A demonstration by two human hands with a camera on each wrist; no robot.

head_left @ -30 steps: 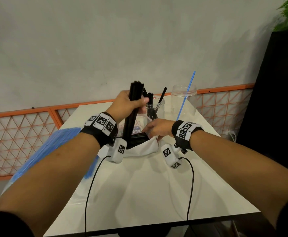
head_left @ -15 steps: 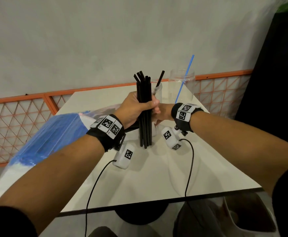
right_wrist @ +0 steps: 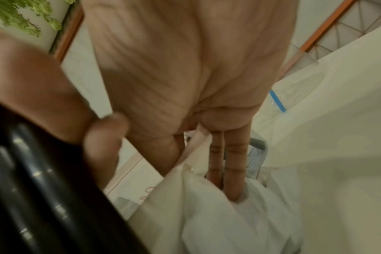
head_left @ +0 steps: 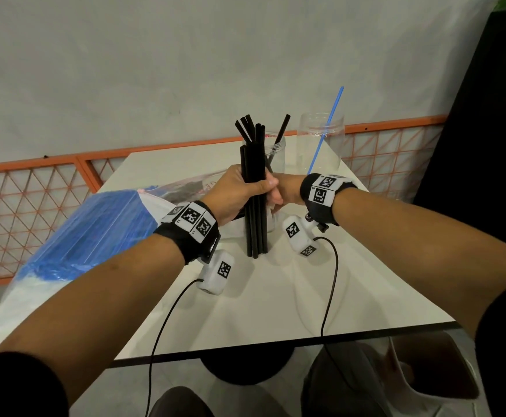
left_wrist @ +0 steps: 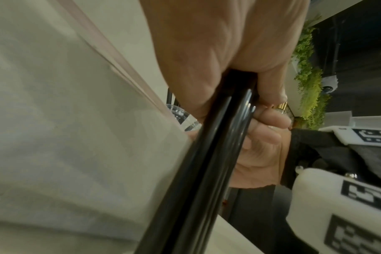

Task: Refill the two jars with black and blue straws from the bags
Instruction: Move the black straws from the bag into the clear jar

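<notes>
My left hand (head_left: 242, 191) grips a bundle of black straws (head_left: 256, 230) upright above the table, its lower ends just over the tabletop. The same bundle fills the left wrist view (left_wrist: 207, 171). My right hand (head_left: 286, 191) sits right behind the bundle and holds the mouth of the white bag (right_wrist: 218, 223), with its fingers (right_wrist: 233, 163) reaching into it. Behind stand a clear jar (head_left: 277, 155) with several black straws and a second clear jar (head_left: 321, 139) with one blue straw (head_left: 325, 127).
A big bag of blue straws (head_left: 101, 233) lies on the left of the white table (head_left: 276, 302). An orange mesh fence (head_left: 35, 188) runs behind the table. A dark panel (head_left: 486, 145) stands at the right. Cables trail from both wrists.
My left hand has pulled the black bundle out of the bag and stood it upright in front of the jars. My right hand stays at the bag's mouth.
</notes>
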